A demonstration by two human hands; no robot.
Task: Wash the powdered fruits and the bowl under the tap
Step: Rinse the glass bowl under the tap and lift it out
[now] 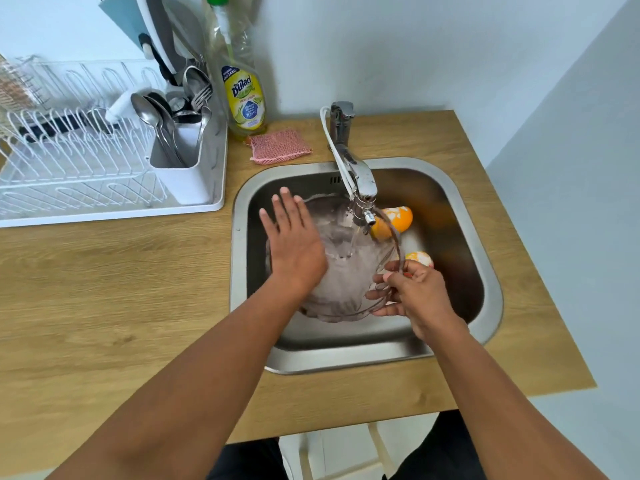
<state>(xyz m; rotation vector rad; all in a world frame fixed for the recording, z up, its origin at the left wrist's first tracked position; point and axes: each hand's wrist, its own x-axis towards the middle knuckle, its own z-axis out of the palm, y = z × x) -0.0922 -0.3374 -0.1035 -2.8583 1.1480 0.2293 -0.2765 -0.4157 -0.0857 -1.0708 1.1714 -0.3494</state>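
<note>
A clear bowl (346,271) is held tilted in the sink (485,271) under the tap (360,181). Its right rim is pinched by the right hand (412,292) fingers; the left hand (294,244) is laid flat, fingers spread, inside. Two powdered fruits (398,220) lie at the far right.

The bowl (341,271) is see-through with a cloudy white film. Two orange fruits (398,221) with white patches sit at the right in the shiny grey sink (485,282). The counter (104,289) is light brown wood. At the far side, the sponge (280,145) is pink and the soap bottle (242,91) yellow with a green cap. The rack (69,161) is white.
</note>
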